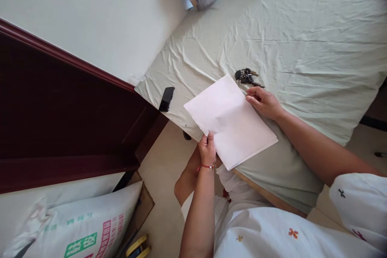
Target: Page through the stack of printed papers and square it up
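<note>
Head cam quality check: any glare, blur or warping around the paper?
Head view: soft daylight, no hard shadows; the white paper is near blown out, its surface detail lost; left hand and right hand sharp; top right corner blurred; bed edge bows from wide-angle distortion.

Sheeted bed (302, 28) — white paper (231, 121), keys (246, 76), black case (166, 98).

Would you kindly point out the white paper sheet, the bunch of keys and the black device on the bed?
white paper sheet (231, 123), head view, middle of its flat face.
bunch of keys (245, 76), head view, the dark key heads.
black device (166, 98), head view, middle of its top side.
</note>
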Demonstrator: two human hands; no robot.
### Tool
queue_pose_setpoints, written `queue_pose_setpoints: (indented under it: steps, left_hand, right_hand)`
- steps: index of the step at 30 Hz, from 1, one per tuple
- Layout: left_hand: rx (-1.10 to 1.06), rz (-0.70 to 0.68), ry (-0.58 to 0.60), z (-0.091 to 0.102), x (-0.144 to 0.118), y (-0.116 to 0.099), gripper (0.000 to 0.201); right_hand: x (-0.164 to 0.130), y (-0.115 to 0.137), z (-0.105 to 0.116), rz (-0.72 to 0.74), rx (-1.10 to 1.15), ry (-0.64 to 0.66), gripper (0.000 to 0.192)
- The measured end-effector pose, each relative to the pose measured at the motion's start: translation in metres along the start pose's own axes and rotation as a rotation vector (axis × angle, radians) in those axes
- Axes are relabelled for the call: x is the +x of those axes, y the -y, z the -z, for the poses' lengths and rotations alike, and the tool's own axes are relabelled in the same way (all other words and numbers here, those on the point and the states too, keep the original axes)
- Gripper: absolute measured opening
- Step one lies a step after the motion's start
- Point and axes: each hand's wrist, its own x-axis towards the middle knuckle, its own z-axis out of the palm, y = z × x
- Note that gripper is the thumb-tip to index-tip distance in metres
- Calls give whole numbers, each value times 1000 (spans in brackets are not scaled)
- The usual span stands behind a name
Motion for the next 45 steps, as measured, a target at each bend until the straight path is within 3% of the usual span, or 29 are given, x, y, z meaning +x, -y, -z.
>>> queue_pose_setpoints:
  steps: [5, 9, 13, 16, 19, 21, 25, 28, 35, 45]
  left_hand:
    - [-21, -8, 15, -2, -3, -4, 46]
    - [-77, 0, 7, -4, -3, -5, 50]
    - [-101, 8, -50, -5, -2, -5, 56]
    - [-24, 9, -31, -4, -2, -6, 56]
    - [49, -1, -15, -4, -2, -7, 58]
    - [35, 5, -5, -4, -2, -7, 58]
    - [-33, 36, -2, -7, 1, -5, 57]
    - [-51, 42, 0, -8, 2, -6, 57]
    - [-77, 42, 10, -10, 1, -10, 53]
    - [-1, 0, -7, -8, 0, -3, 53]
  right_hand:
    - [0, 3, 4, -62, 61, 168, 46]
    - [-2, 3, 6, -125, 178, 168, 53]
    - [-4, 7, 8, -148, 158, 172, 55]
    - [-6, 10, 8, -88, 44, 114, 52]
    - [-7, 13, 6, -27, -39, -37, 47]
    - [-7, 12, 5, -66, 59, -124, 43]
    - [-3, 6, 12, -273, 447, -243, 36]
    - [1, 1, 22, -403, 610, -335, 30]
    - [-1, 0, 34, -386, 700, -240, 22]
    - [-4, 17, 28, -380, 606, -244, 45]
